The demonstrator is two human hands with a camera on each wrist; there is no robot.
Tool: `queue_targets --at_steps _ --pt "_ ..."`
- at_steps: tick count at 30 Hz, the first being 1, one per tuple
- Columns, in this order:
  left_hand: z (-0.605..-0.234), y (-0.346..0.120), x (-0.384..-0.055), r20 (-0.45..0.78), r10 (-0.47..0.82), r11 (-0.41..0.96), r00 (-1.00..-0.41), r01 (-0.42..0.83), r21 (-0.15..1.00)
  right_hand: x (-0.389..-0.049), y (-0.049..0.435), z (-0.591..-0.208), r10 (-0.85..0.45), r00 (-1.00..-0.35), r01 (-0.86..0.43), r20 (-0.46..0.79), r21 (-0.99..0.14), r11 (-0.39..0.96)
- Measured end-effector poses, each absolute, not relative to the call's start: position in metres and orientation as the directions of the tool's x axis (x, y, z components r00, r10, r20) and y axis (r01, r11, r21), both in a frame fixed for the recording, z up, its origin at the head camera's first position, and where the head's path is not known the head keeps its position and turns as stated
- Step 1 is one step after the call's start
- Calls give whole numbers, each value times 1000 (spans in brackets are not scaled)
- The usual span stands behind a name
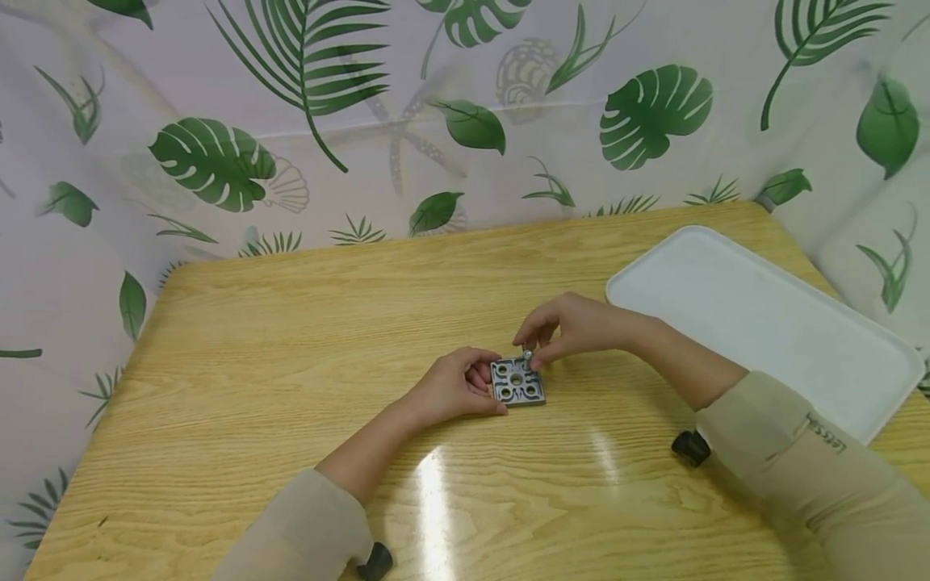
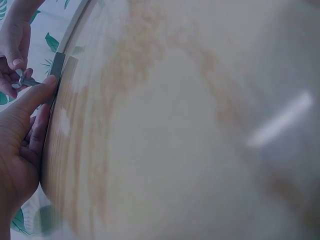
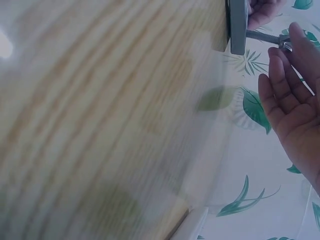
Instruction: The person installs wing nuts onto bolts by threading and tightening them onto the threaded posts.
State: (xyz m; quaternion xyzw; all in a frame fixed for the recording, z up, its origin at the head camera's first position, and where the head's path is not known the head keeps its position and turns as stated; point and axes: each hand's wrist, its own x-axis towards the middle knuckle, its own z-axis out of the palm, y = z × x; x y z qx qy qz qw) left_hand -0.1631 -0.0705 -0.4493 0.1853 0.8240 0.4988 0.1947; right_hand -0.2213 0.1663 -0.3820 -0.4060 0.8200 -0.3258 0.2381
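Observation:
A small square metal plate [image 1: 518, 394] with several round holes lies on the wooden table. My left hand [image 1: 454, 387] grips its left side, thumb at the near corner and fingers at the far one. From the plate's far right hole a threaded wing bolt [image 3: 265, 36] stands upright. My right hand [image 1: 574, 327] pinches the bolt's winged head [image 2: 21, 79] between thumb and fingertips. In the right wrist view the plate's edge [image 3: 238, 30] shows side-on, with the bolt's shaft partly exposed. How deep the bolt sits cannot be seen.
A large white tray [image 1: 763, 323] lies at the right of the table [image 1: 327, 323], partly behind my right forearm. Leaf-patterned cloth [image 1: 436, 105] hangs along the table's back and sides. Dark straps or mounts [image 1: 690, 448] sit beneath the sleeves.

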Motion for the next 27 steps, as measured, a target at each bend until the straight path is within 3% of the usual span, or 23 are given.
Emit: queue_targets --at_steps 10,21,27 --pt "-447 -71 -162 -149 502 437 -852 101 894 -216 167 -384 -819 -571 -591 -45 -671 448" --pt "-445 -70 -162 -146 509 431 -848 104 896 -183 156 -389 -657 -750 -623 78 -420 660" --pt "-445 -70 -162 -142 507 435 -850 110 894 -171 152 -387 -611 -782 -609 120 -354 710"
